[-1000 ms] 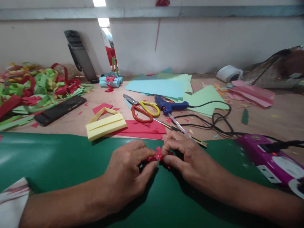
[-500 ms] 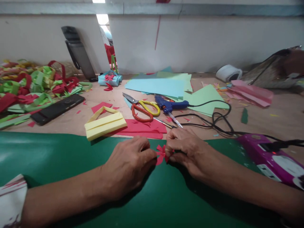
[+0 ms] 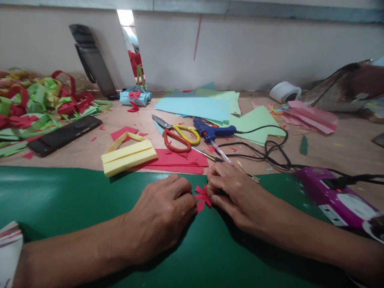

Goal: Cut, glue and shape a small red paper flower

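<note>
Both my hands rest on a green mat (image 3: 75,200) near its far edge. Between them lies a small red paper cut-out (image 3: 203,197) shaped like a flower. My left hand (image 3: 163,214) is curled, its fingertips pinching the cut-out's left side. My right hand (image 3: 232,192) is curled too, with its fingertips pressed on the cut-out's right side. A red sheet (image 3: 180,162) lies just beyond my hands, next to a folded yellow paper piece (image 3: 129,154).
Scissors (image 3: 177,136) with yellow and orange handles and a blue glue gun (image 3: 211,132) with a black cord lie behind the red sheet. Blue and green sheets (image 3: 207,106), a black phone (image 3: 63,136), a heap of paper strips (image 3: 36,104) and a purple device (image 3: 333,196) surround them.
The red cut-out has gone from bunched up between my fingers to opened out flat on the mat. The view has drifted slightly; my hands stay in the same place.
</note>
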A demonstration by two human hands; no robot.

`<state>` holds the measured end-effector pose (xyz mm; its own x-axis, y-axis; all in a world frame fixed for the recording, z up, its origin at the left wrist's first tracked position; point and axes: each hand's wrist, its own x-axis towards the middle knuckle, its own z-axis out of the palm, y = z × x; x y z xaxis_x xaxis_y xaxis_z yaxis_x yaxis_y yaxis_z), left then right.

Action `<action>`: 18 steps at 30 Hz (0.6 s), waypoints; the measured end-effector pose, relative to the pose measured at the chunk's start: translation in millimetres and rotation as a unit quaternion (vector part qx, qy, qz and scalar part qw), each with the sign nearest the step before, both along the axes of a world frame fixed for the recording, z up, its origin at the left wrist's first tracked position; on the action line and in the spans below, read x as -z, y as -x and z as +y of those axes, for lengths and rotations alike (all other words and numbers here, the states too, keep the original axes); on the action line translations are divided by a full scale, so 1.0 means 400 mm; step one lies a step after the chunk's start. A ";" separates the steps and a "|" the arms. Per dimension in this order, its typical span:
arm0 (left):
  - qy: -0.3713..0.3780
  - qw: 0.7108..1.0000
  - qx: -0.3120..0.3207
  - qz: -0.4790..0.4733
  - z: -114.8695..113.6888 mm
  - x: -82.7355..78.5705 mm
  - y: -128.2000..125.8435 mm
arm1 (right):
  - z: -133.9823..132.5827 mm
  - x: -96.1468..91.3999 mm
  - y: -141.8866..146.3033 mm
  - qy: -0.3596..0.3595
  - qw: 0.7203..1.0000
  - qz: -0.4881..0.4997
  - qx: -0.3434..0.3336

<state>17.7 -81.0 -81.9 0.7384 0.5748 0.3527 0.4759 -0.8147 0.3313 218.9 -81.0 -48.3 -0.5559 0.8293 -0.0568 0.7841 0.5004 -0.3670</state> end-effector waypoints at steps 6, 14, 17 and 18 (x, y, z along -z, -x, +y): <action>-0.006 1.000 0.005 -0.010 -0.002 0.002 0.000 | 0.000 0.005 0.004 -0.030 0.999 -0.021 0.010; -0.003 1.000 0.008 -0.012 0.001 -0.001 -0.002 | -0.005 0.009 0.007 -0.068 0.998 -0.002 0.008; -0.002 1.000 0.018 -0.006 0.002 -0.002 -0.002 | -0.006 0.008 0.009 -0.060 0.998 -0.009 0.010; -0.003 1.000 0.022 -0.002 0.003 -0.001 -0.002 | -0.007 0.008 0.009 -0.059 0.998 -0.010 0.010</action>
<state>18.6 -80.0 -81.4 0.7615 0.5391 0.3597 0.4377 -0.8372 0.3280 215.2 -83.6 -51.4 -0.5383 0.8422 0.0305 0.8014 0.5227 -0.2908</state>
